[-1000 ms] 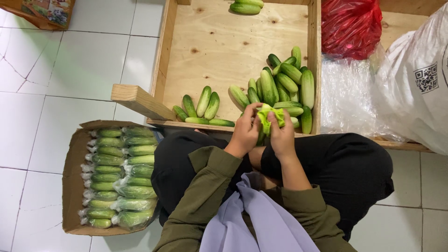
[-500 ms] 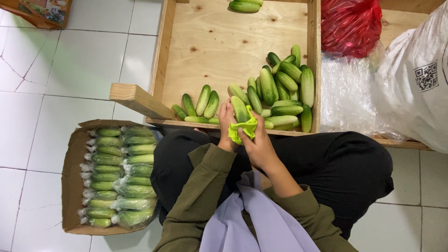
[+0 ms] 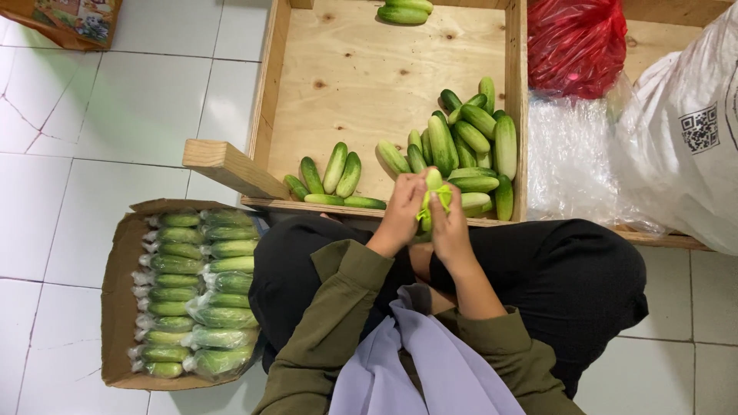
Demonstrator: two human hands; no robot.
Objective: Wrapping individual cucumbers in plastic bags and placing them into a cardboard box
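Observation:
Both my hands meet over my lap at the front edge of a shallow wooden tray (image 3: 269, 115). My left hand (image 3: 400, 211) and my right hand (image 3: 450, 227) together hold a small bundle of cucumbers (image 3: 433, 192), with a bright yellow-green band or wrap pinched between the fingers. Just beyond my hands lies a pile of loose cucumbers (image 3: 469, 146) in the tray's right corner. A few more cucumbers (image 3: 334, 180) lie in a row along the tray's front edge, to the left of my hands.
A cardboard box (image 3: 119, 307) of plastic-wrapped cucumber packs (image 3: 196, 292) sits on the white tile floor by my left knee. A red plastic bag (image 3: 573, 42), clear plastic sheeting (image 3: 569, 161) and a large white sack (image 3: 684, 138) stand to the right. Two cucumbers (image 3: 403, 11) lie at the tray's far end.
My hands have shifted a little left and closer together around the bundle. The green band has been drawn tighter and shows less than a second ago.

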